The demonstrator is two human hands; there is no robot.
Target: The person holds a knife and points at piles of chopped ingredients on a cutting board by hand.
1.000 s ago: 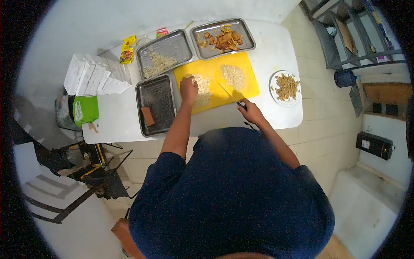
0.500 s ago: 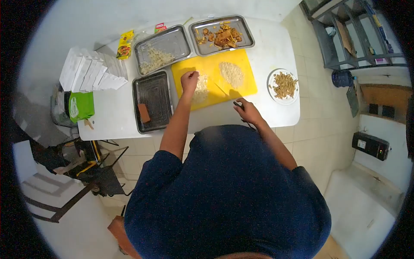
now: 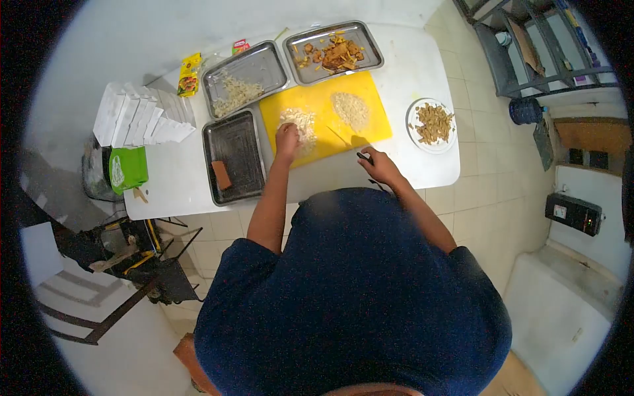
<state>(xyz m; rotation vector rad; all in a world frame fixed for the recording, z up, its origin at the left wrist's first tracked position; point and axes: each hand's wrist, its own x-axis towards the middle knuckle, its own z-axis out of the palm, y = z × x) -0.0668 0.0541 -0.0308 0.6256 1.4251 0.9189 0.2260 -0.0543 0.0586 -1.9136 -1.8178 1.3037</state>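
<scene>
A yellow cutting board lies on the white table, bearing two piles of finely chopped pale food. My left hand is at the lower left edge of the left pile, its fingers bunched together; whatever they hold is hidden. Near the board's front edge, my right hand is closed around the dark handle of a knife. Its thin blade seems to point up and left across the board. The right pile lies beyond the blade, apart from both hands.
Behind the board stand a metal tray of pale pieces and a tray of browned food. A dark tray holds a reddish-brown block. A white plate of brown pieces is at right; white boxes stand at left.
My left hand has come down and slightly nearer me, from over the left pile to its lower edge, uncovering more of the pile. My right hand stays nearly still with the knife.
</scene>
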